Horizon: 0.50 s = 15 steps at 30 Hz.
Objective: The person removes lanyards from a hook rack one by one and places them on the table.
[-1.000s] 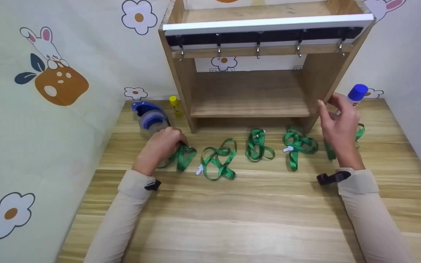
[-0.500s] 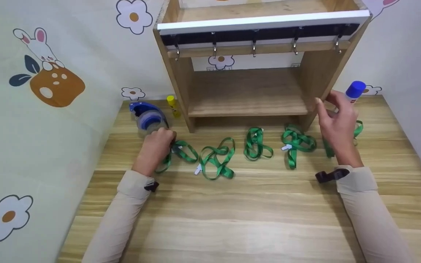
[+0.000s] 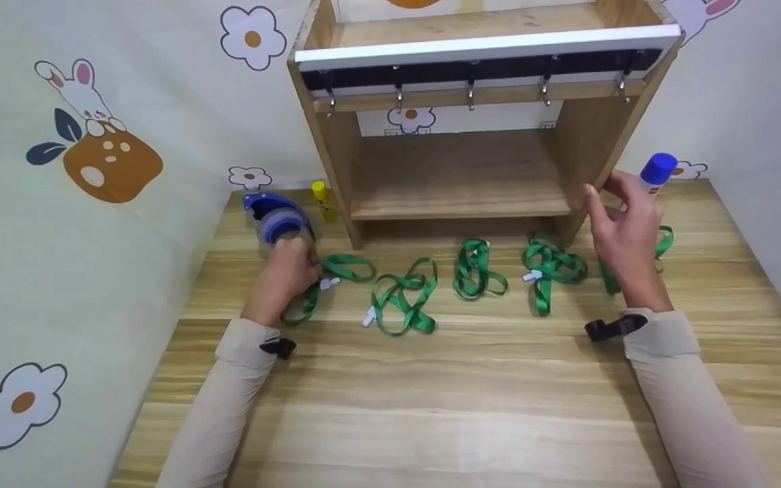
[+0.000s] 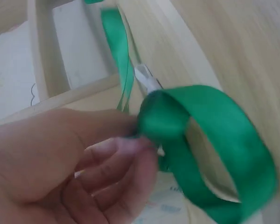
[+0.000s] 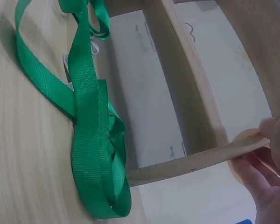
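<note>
In the head view my left hand (image 3: 282,279) is at the left end of a row of green lanyards. Its thumb and fingers pinch the leftmost lanyard (image 4: 252,163), whose ribbon loops out past the fingertips in the left wrist view. A small white clip (image 3: 329,283) lies beside that hand. On the other side, my right hand (image 3: 630,230) grips the front edge of the right side panel of a wooden shelf (image 3: 465,203), thumb on one face and fingers on the other. Part of the rightmost lanyard (image 3: 666,240) is hidden behind that hand.
Between the hands lie more lanyards, one (image 3: 477,268) in the middle. Metal hooks (image 3: 470,95) line the shelf's upper rail. A blue tape dispenser (image 3: 282,220) and a yellow glue stick (image 3: 323,196) stand left, a blue-capped glue stick (image 3: 659,169) right.
My left hand has shifted slightly left, and the leftmost lanyard's loop now lies spread to its right with the white clip showing. My right hand stays on the shelf panel.
</note>
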Each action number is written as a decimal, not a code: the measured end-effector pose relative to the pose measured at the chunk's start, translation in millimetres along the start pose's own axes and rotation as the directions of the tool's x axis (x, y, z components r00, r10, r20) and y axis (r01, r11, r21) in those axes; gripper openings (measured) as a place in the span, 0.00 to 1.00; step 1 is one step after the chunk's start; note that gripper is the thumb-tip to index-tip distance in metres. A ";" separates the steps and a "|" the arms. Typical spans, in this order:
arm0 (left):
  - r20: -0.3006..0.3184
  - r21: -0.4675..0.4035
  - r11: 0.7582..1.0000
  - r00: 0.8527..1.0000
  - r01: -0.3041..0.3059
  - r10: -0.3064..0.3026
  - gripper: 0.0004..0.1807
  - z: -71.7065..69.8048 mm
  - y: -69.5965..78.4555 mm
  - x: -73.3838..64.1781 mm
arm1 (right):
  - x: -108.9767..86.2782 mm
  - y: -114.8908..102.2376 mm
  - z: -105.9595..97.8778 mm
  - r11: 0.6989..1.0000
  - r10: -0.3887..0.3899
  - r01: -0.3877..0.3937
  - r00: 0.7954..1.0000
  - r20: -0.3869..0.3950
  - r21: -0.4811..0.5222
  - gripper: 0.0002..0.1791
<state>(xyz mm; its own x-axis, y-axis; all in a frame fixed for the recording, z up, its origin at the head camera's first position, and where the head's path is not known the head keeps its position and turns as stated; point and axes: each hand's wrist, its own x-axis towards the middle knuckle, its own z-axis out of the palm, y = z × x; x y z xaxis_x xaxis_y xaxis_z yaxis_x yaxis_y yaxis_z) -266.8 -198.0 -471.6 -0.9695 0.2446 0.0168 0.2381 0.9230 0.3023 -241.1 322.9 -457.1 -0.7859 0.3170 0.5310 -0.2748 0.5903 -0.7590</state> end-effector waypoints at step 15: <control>0.088 -0.085 0.993 0.993 0.080 -0.072 0.09 -1.4 14.9 -6.6 | 1.5 -0.6 -0.3 1.000 0.002 -0.002 1.000 -0.005 0.008 0.21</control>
<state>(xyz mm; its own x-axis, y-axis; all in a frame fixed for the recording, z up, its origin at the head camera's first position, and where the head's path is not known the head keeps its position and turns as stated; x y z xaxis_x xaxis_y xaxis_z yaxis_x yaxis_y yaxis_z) -257.0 -186.3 -465.9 -0.9752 0.2028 -0.0892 0.1544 0.9110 0.3824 -242.0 323.3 -455.7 -0.7836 0.3222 0.5311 -0.2772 0.5838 -0.7631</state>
